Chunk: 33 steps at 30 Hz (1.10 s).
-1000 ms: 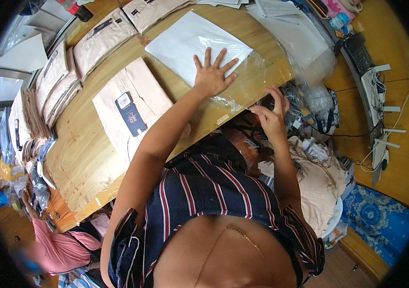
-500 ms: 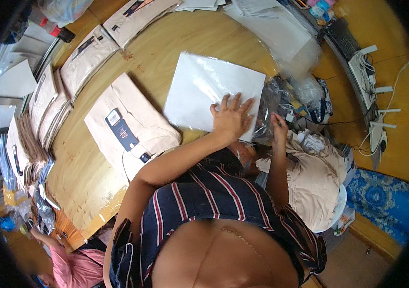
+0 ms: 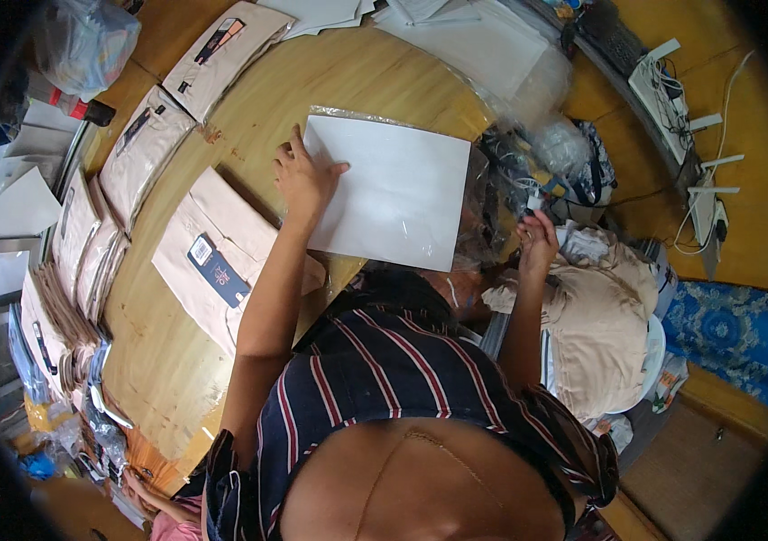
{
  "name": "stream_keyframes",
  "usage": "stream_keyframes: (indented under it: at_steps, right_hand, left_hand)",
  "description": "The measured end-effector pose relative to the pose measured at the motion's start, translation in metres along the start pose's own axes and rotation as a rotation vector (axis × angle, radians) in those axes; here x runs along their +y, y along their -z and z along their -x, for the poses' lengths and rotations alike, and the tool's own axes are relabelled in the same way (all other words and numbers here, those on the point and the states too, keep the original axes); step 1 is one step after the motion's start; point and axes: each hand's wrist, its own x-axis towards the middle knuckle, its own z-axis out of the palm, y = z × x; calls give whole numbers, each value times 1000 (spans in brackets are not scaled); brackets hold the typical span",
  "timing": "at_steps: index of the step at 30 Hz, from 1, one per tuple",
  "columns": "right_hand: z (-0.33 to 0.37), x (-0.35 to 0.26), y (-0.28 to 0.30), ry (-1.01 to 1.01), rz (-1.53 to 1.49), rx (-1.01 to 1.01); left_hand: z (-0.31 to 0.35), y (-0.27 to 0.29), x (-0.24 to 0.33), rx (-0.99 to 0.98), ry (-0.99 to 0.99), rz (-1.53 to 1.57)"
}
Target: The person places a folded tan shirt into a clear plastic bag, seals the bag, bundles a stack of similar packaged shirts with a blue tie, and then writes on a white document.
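A white sheet (image 3: 393,194) in a clear plastic sleeve lies flat on the table's right part. My left hand (image 3: 305,183) is at the sheet's left edge, fingers spread, thumb on the sheet and the other fingers beyond the edge. To its left lies folded beige trousers (image 3: 212,225) with a dark blue hang tag (image 3: 219,273), partly hidden behind my left forearm. My right hand (image 3: 537,245) hovers past the table edge, by a heap of clear plastic (image 3: 496,194). Its fingers are curled together; what they hold, if anything, is too small to make out.
Stacks of folded beige garments (image 3: 140,144) line the table's far left edge. Loose beige cloth (image 3: 591,334) sits in a tub at my right. Papers and plastic sleeves (image 3: 483,45) lie at the back. A white router (image 3: 672,117) with cables stands far right. Another person's arm (image 3: 154,496) shows lower left.
My left hand has moved from the sheet's right part to its left edge. The sheet has turned slightly. My right hand remains beside the table, and the whole view has shifted a little.
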Motion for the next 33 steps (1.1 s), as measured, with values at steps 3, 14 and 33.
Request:
stream_keyframes:
  at_steps: [3,14,33]
  right_hand:
    - [24,-44,-58,-255,-16,-308]
    - [14,-34,-56,-603,35,-619]
    - [-98,-115,-333,289,691,-359]
  left_hand:
    - [-6,-6,-7,-26,44,-8]
    - [-6,7,-10,-286,-68,763]
    - [181,167,-176,906,716,511]
